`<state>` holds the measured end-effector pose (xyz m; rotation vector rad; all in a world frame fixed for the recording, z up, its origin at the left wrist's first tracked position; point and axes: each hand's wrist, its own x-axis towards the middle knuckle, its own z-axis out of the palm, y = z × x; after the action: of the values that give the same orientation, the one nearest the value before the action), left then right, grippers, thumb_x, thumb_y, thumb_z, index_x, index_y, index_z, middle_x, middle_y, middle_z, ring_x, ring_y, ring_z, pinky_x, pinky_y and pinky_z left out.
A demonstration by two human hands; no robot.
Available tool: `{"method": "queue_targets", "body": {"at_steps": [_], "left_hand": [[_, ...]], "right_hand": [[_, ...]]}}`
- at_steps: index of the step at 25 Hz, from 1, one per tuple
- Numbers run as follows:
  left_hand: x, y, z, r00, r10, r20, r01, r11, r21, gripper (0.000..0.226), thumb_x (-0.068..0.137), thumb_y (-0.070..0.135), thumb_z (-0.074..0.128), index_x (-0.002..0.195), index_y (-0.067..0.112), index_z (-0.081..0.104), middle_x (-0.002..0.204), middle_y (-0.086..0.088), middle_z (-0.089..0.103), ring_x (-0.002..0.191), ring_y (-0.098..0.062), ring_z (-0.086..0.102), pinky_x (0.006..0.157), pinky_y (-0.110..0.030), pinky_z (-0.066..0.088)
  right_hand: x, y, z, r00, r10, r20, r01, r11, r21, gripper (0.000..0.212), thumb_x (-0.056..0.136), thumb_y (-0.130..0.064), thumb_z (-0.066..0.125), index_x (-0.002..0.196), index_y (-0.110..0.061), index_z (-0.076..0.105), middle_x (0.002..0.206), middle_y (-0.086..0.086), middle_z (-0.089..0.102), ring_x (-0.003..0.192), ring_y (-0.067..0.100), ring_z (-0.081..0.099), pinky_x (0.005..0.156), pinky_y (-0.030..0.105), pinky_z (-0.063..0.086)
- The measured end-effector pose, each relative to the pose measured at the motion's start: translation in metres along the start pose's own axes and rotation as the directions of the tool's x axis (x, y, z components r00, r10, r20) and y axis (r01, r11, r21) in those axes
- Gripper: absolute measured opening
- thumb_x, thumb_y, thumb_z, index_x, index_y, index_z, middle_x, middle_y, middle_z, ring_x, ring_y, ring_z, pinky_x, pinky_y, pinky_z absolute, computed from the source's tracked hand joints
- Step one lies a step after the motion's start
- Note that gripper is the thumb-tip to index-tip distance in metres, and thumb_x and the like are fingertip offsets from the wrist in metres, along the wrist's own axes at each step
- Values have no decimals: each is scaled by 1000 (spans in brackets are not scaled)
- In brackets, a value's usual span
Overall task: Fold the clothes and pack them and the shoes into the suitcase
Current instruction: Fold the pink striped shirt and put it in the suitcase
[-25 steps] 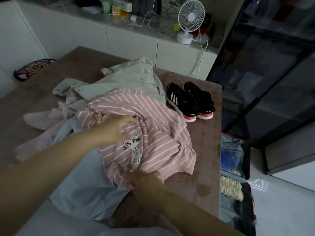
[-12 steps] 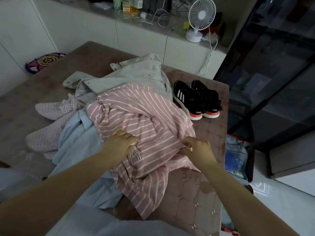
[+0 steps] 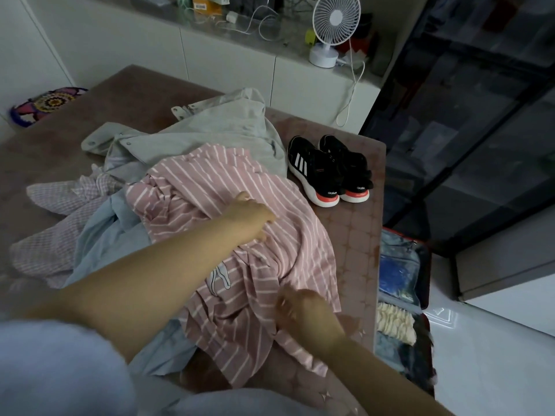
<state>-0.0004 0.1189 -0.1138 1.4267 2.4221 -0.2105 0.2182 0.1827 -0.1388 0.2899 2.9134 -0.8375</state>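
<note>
Left hand point(image 3: 250, 216): grips shirt point(image 3: 210, 181) mid-body, probably to spread it.
Right hand point(image 3: 300, 309): at shirt's hem, blurred; grip unclear.
Suitcase point(image 3: 425, 274): open alongside.

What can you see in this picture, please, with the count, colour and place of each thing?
striped shirt: one, pink with white stripes, on top of the pile on the bed
jacket: one, pale grey, behind the striped shirt
blue shirt: one, light blue, partly under the striped shirt, to its left
checked garment: one, pale pink, at the left edge of the pile
shoes: two, black with white stripes and red heels, side by side at the bed's far right
suitcase: one, red-rimmed, open on the floor right of the bed
bed: one, dusky pink
fan: one, white, on the counter behind
cushion: one, multicoloured, far left
left hand: on the striped shirt's middle
right hand: at its near edge, blurred
</note>
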Motion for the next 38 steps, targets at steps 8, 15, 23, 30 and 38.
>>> {"method": "queue_targets", "body": {"at_steps": [8,15,23,30,38], "left_hand": [[-12,-12,-2,947,-13,-320,-86,951,-296,22,88,37,58,99,23,71,105,8,69,97,-16,61,89,-22,21],[-9,-20,-29,883,-13,-469,-141,946,-291,27,82,40,61,98,22,72,95,9,63,95,-15,47,91,-30,30],[24,-37,-105,645,-385,-660,-65,833,-549,19,89,9,54,105,8,65,109,-14,61,95,-30,58,83,-32,44],[-45,-38,-22,813,-132,-567,-187,863,-470,39,86,19,56,124,25,51,117,-10,62,106,-24,59,93,-38,46],[-157,37,129,940,308,-145,-323,942,-90,54,54,65,39,93,38,65,94,22,66,81,2,62,80,-17,44]], "right_hand": [[79,54,-35,829,496,257,-559,731,391,40,78,-33,73,102,-5,57,74,5,62,60,14,57,61,33,49],[125,56,-176,801,362,476,-322,932,-167,31,79,-34,71,56,-19,55,44,-8,54,41,3,47,53,19,43],[176,17,-258,894,204,-400,-263,960,-99,25,86,-18,61,109,-9,62,100,8,68,87,23,61,73,29,46],[130,70,-126,976,30,214,-20,998,-52,38,84,-14,66,121,-14,56,121,6,59,112,26,57,88,19,43],[46,134,-41,892,366,265,-341,930,-135,39,75,-33,67,107,-11,60,100,8,61,94,25,57,77,31,44]]}}
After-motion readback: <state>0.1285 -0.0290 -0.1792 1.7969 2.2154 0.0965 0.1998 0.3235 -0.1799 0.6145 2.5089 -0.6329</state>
